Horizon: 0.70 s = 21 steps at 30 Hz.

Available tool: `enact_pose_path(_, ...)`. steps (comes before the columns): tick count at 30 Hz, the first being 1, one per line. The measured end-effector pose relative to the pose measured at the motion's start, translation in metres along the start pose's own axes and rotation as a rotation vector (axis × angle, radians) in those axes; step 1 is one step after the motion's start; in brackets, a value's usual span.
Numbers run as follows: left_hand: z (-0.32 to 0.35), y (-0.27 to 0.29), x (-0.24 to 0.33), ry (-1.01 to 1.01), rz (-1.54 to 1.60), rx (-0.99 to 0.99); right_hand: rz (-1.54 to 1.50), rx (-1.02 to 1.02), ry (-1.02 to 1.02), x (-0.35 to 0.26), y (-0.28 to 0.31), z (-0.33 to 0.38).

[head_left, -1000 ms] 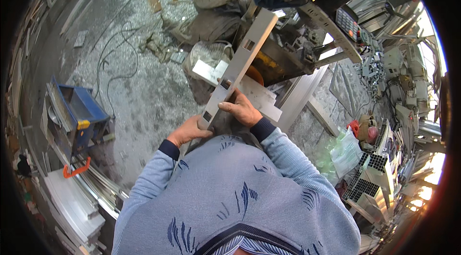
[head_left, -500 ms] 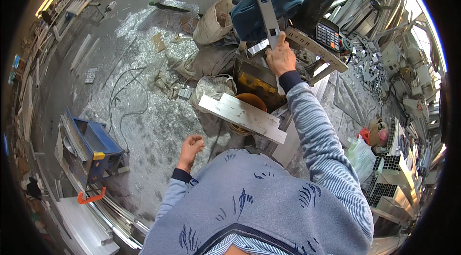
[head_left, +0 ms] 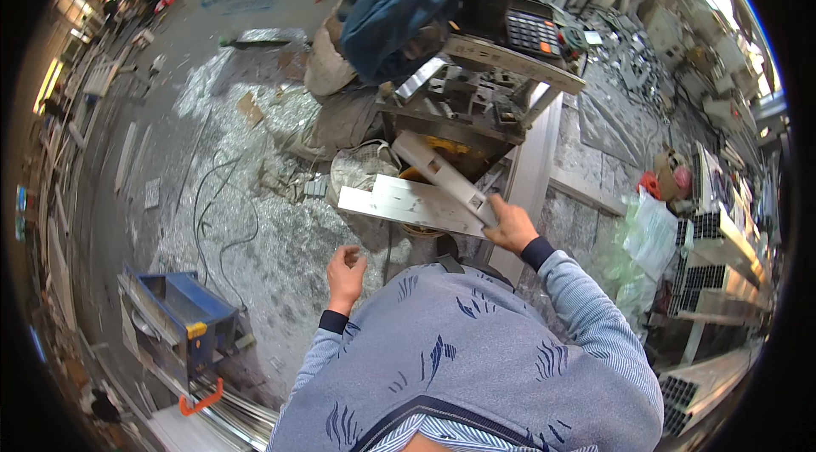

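Observation:
My right hand [head_left: 512, 227] is closed round the near end of a short silver metal profile [head_left: 455, 184] with two rectangular cutouts. The profile slants over two white flat bars [head_left: 412, 199] that lie side by side across a round bucket [head_left: 418, 232]. Whether the profile touches the bars I cannot tell. My left hand [head_left: 345, 278] hangs to the left of the bars, fingers loosely bent and apart, nothing visible in it.
Beyond the bucket stands a workbench [head_left: 552, 73] with a calculator [head_left: 533, 32], a blue cloth [head_left: 395, 14] and small metal parts. A blue machine [head_left: 187, 307] stands at the left, near a cable [head_left: 200, 218] on the floor. Stacked profiles [head_left: 714, 290] fill the right.
My right hand has brought the metal profile down and toward me, from over the workbench to above the white bars. The left hand stays low, its fingers slightly more upright.

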<state>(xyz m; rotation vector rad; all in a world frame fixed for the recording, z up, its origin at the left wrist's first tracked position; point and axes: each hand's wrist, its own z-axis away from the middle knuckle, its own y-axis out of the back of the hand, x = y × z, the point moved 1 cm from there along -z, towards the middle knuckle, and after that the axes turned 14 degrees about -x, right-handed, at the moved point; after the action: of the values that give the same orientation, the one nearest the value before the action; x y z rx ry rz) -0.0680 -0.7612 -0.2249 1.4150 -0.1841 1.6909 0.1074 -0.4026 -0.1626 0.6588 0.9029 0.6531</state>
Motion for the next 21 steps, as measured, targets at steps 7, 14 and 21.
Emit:
enact_pose_path(7, -0.018, -0.005, 0.146, -0.651, -0.979, 0.057, -0.144, -0.355, 0.482, -0.043, 0.017, -0.013)
enact_pose_path(14, -0.02, 0.012, 0.13, -0.307, -0.725, -0.136, -0.156, 0.028, 0.621, -0.041, 0.133, -0.024)
enact_pose_path(21, -0.001, 0.014, 0.105, 0.045, -0.026, -0.193, 0.504, 0.737, 0.141, 0.078, 0.334, -0.064)
